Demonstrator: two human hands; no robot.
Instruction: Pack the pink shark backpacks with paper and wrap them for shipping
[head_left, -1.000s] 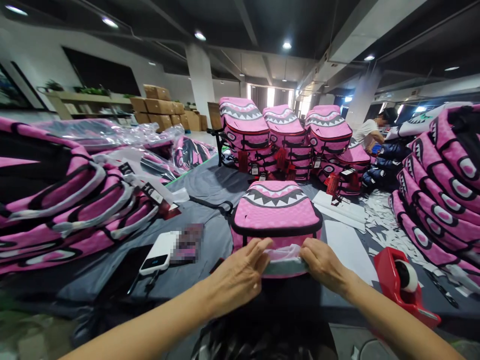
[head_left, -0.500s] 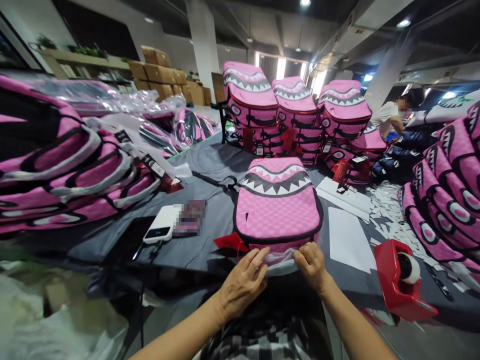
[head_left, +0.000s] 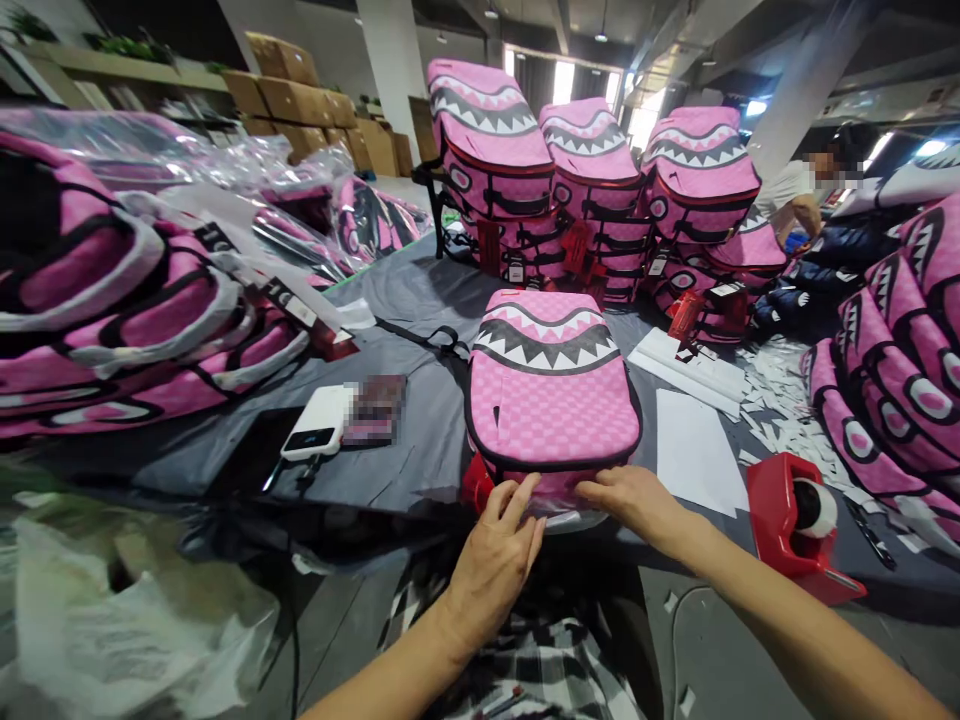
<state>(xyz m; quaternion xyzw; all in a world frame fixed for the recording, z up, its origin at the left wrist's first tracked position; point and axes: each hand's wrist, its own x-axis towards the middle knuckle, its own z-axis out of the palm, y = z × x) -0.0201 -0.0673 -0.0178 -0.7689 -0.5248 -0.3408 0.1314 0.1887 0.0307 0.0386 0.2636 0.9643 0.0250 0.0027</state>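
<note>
A pink backpack [head_left: 551, 395] with a shark-teeth print lies flat on the grey table [head_left: 420, 420], its near end at the table's front edge. Clear plastic film [head_left: 559, 500] covers that near end. My left hand [head_left: 499, 550] rests on the film at the left corner, fingers stretched out and pressing. My right hand [head_left: 634, 500] lies flat on the film at the right corner, fingers extended toward the left. A red tag [head_left: 476, 480] sticks out beside the backpack's near left corner.
A red tape dispenser [head_left: 799, 525] stands right of my right hand. White paper sheets [head_left: 694, 450] lie beside the backpack. A white power bank [head_left: 319, 430] sits to the left. Stacks of pink backpacks [head_left: 585, 190] surround the table. A person [head_left: 806, 190] works at the far right.
My view has tilted down. Both hands went from pinching the film at the backpack's end to lying flatter on it, and the red tag now shows at the left corner.
</note>
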